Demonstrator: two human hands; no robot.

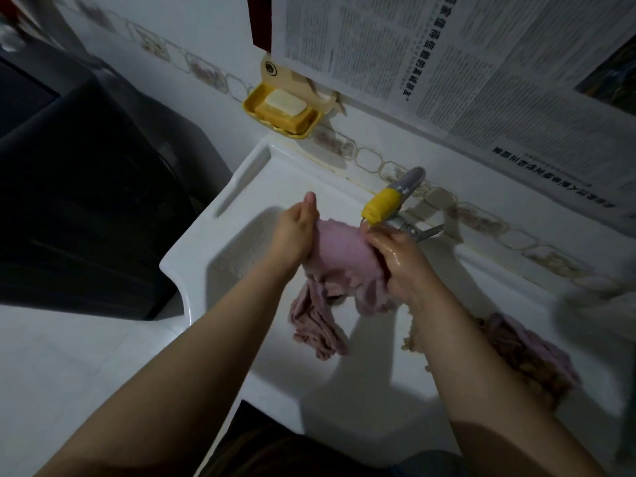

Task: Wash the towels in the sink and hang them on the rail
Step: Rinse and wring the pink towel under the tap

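You hold a pink towel [340, 259] w/ both hands over the white sink [247, 208], just under the faucet [395, 197], which has a yellow tip. Your left hand [296, 232] grips the towel's left end, fingers curled round it, thumb up. Your right hand [402, 259] grips the right end; it is wet and shiny. The towel is bunched between the hands, and its lower part hangs down and lies in folds on the sink bottom. A second pinkish towel [526, 352] lies crumpled on the right part of the sink, behind your right forearm. On the wall above the sink's left corner is a yellow soap dish [309, 127] w/ a bar of soap [285, 103] in it. Newspaper sheets [481, 63] cover the wall at top right. A dark appliance [86, 187] stands left of the sink; I cannot tell what kind.
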